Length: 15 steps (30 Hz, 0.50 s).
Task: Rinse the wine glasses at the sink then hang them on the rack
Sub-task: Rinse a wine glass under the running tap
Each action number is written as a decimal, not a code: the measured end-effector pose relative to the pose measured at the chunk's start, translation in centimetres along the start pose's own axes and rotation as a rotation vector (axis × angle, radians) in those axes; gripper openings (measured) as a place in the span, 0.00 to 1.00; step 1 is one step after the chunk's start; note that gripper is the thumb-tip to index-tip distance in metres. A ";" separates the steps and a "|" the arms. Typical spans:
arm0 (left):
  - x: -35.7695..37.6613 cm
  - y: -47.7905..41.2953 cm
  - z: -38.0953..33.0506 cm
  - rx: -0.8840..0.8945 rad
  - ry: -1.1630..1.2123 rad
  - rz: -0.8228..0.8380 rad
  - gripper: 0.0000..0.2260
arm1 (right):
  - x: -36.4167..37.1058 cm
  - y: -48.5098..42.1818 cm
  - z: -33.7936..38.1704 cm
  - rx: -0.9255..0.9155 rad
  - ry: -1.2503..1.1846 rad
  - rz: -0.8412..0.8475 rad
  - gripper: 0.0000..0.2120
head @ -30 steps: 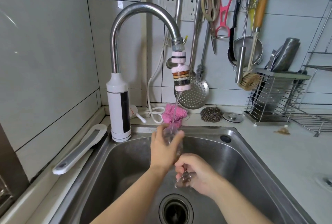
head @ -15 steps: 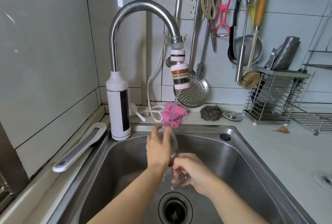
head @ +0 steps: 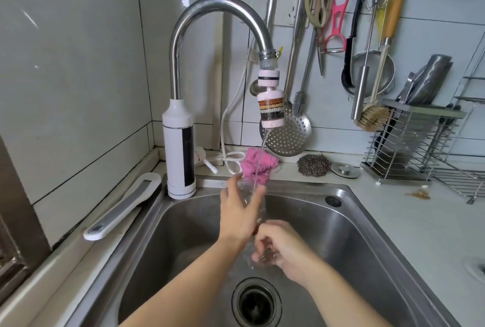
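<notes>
A clear wine glass is held upright over the steel sink, under a thin stream from the curved tap with its pink filter head. My left hand wraps around the bowl, fingers spread on the glass. My right hand grips the stem and foot lower down, fingers curled over them. Most of the bowl is hidden behind my left hand. Water runs into the glass's open mouth.
The drain lies below my hands. A pink cloth, a steel scourer and a wire rack sit on the counter behind and right. Utensils hang on the wall. A white-grey tool rests at the left.
My left hand has shifted its hold around the bowl, turning slightly on the glass. The glass stays under the stream and my right hand keeps its grip on the stem.
</notes>
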State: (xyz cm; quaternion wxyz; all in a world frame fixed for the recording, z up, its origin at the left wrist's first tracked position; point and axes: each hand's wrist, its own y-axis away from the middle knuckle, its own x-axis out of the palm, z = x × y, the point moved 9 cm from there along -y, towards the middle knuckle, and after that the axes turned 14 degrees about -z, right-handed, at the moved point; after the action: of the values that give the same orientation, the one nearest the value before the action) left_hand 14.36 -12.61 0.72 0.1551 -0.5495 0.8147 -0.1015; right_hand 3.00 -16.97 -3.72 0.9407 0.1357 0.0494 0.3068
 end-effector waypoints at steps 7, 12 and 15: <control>-0.1 -0.1 1.9 -0.329 0.219 -0.040 0.25 | 0.8 0.6 -0.2 0.230 -0.382 0.168 0.10; -0.3 -0.2 0.9 -0.163 0.168 0.002 0.29 | 1.0 0.4 -0.2 0.235 -0.388 0.128 0.10; 0.3 0.0 -0.7 0.026 0.056 0.038 0.36 | 0.7 0.3 -0.2 0.262 -0.451 0.115 0.06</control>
State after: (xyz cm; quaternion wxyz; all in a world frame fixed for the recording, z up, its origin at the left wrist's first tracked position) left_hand 14.04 -12.87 1.32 0.1411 -0.5287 0.8277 -0.1244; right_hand 3.35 -16.28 -3.84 0.8835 0.3237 -0.1301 0.3125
